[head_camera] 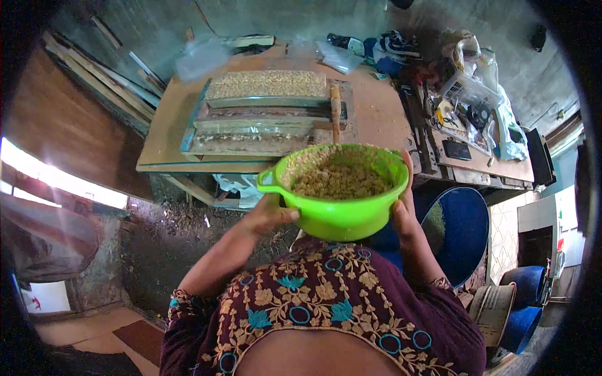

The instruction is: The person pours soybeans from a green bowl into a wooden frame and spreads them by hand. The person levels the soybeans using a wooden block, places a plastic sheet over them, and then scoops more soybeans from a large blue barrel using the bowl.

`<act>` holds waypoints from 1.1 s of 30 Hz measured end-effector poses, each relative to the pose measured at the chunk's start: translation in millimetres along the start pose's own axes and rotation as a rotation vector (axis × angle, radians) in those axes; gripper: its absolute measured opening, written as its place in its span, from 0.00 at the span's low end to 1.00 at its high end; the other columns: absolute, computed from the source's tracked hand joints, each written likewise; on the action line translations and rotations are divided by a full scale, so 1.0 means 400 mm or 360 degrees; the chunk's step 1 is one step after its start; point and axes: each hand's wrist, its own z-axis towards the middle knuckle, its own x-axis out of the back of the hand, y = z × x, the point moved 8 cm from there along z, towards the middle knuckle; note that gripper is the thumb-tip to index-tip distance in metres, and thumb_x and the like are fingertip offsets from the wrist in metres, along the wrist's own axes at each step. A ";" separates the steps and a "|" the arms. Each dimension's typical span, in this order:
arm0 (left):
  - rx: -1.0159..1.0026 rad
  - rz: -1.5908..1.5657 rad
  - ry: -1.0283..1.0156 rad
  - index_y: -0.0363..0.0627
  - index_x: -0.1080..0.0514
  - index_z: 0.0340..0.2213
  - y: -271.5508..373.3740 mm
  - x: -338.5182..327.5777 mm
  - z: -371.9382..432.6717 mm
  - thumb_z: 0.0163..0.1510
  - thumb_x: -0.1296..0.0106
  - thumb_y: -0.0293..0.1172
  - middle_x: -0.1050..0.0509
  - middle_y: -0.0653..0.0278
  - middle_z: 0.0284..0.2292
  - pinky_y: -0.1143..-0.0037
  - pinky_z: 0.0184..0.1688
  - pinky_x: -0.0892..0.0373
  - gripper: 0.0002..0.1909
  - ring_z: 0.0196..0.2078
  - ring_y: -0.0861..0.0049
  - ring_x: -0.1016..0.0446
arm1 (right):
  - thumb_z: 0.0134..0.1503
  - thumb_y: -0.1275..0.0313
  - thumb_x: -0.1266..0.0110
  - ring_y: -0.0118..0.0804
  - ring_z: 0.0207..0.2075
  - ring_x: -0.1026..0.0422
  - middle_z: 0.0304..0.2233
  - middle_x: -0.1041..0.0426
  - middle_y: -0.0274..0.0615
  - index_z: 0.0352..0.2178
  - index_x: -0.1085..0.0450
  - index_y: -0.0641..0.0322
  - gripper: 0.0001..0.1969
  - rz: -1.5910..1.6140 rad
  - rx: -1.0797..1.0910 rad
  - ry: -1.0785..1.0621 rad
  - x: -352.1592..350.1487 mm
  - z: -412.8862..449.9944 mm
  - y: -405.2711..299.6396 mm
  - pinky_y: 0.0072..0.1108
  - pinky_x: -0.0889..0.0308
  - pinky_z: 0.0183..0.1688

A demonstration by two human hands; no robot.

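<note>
A bright green plastic colander-style basin (343,218) with loop handles is held up in front of my chest. Pale crumbly grains or beans (341,176) lie inside it and cling to its inner wall. My left hand (275,216) grips the left side below the handle, thumb on the outer wall. On the right side, my right hand (404,207) holds the basin, its fingers reaching up by the rim. Beyond the basin, a wooden frame (254,141) rests on the table, with a plastic-lined slab of packed grains (268,84) along its far side. A wooden stick (335,113) lies across the frame's right end.
The wooden table (381,108) carries clear plastic sheets (202,58) at its far edge. To the right, a side bench holds a white plastic basket (470,91), scissors (444,120) and a dark phone-like slab (456,149). A large blue drum (463,235) stands below, right of me.
</note>
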 end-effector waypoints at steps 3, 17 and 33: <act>0.0008 0.0088 -0.0084 0.36 0.53 0.49 0.042 0.046 0.051 0.34 0.40 0.40 0.41 0.58 0.46 0.73 0.49 0.45 0.45 0.49 0.72 0.42 | 0.38 0.45 0.49 0.43 0.50 0.48 0.49 0.52 0.52 0.53 0.70 0.61 0.52 -0.0095 0.0020 0.0014 -0.016 0.072 0.037 0.30 0.52 0.51; 0.0324 0.0249 -0.0442 0.38 0.51 0.49 0.083 0.214 0.190 0.37 0.42 0.37 0.41 0.57 0.46 0.73 0.51 0.47 0.40 0.49 0.71 0.43 | 0.38 0.41 0.54 0.44 0.52 0.50 0.50 0.53 0.53 0.52 0.67 0.65 0.51 -0.0407 -0.0026 0.0397 -0.026 0.173 0.119 0.32 0.56 0.53; 0.0635 0.0489 -0.0709 0.39 0.52 0.49 0.119 0.285 0.238 0.37 0.42 0.40 0.43 0.58 0.48 0.72 0.54 0.51 0.42 0.52 0.70 0.48 | 0.35 0.42 0.51 0.44 0.50 0.47 0.48 0.49 0.52 0.52 0.64 0.64 0.51 -0.0409 -0.0120 0.0796 -0.079 0.183 0.116 0.31 0.52 0.51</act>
